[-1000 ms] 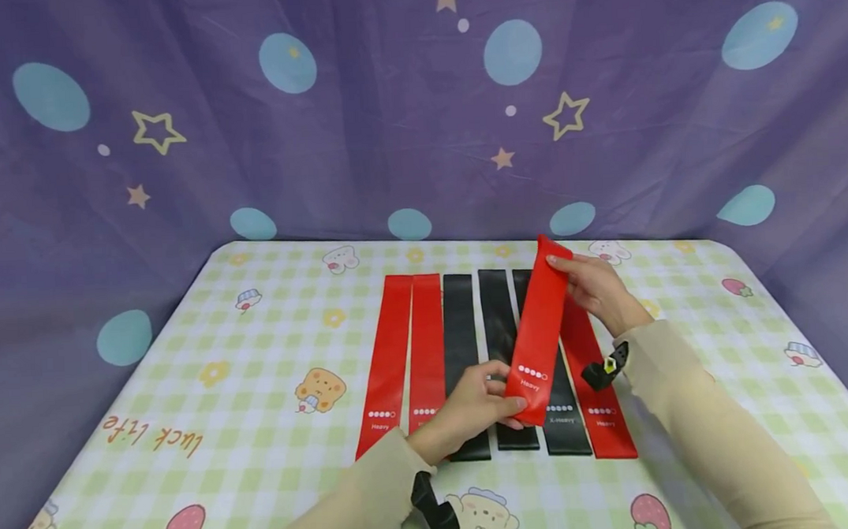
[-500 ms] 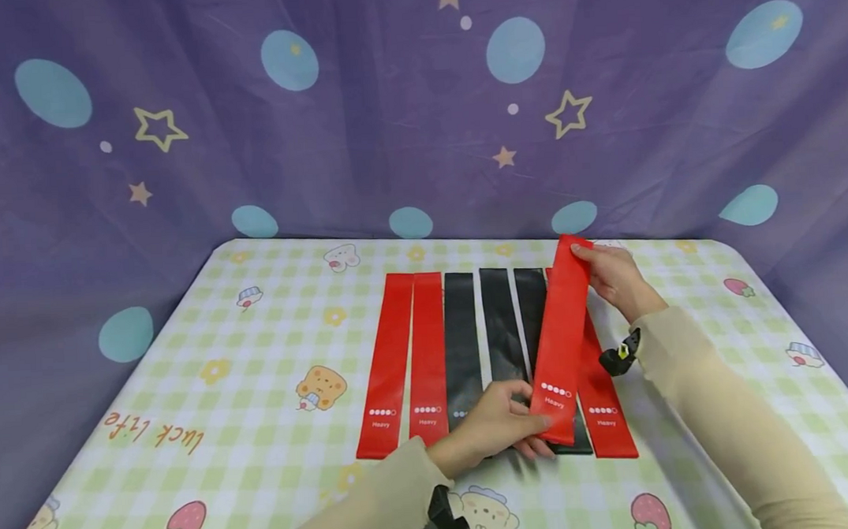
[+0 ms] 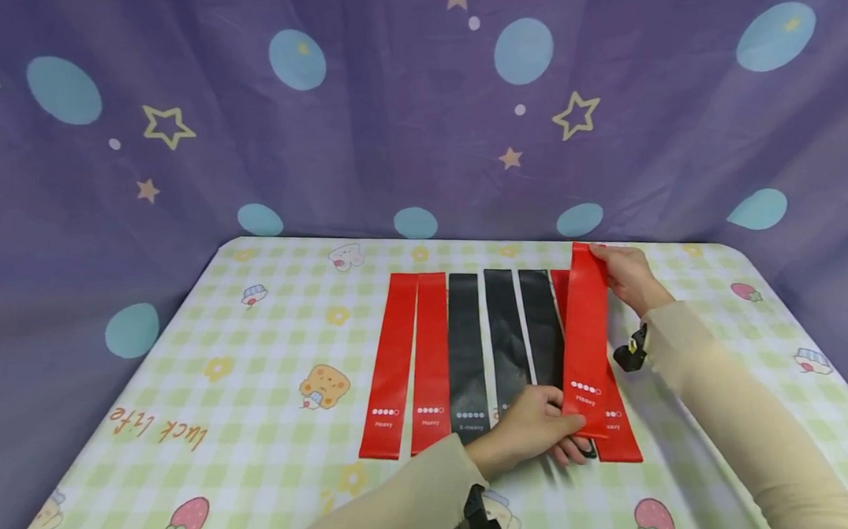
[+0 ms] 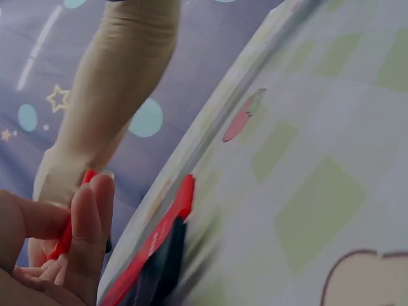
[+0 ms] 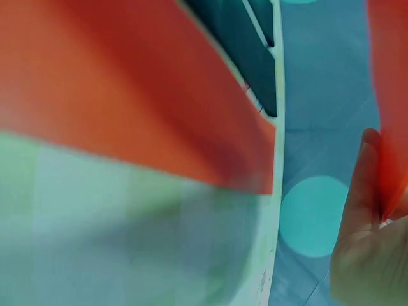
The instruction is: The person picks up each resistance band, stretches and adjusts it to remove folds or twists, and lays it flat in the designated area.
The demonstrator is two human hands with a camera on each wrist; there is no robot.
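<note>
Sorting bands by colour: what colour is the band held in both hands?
Red, clearest in the head view: the held band.

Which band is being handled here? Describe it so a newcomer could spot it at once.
On the checked tablecloth lies a row of red and black bands. At its right end, the held red band is pinched by the left hand and right hand, overlapping another instead of lying flat alone.

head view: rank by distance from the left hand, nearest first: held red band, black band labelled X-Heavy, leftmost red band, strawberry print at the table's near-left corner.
From the left hand:
1. held red band, pinched at its near end
2. black band labelled X-Heavy, just left
3. leftmost red band, farther left
4. strawberry print, near-left corner
</note>
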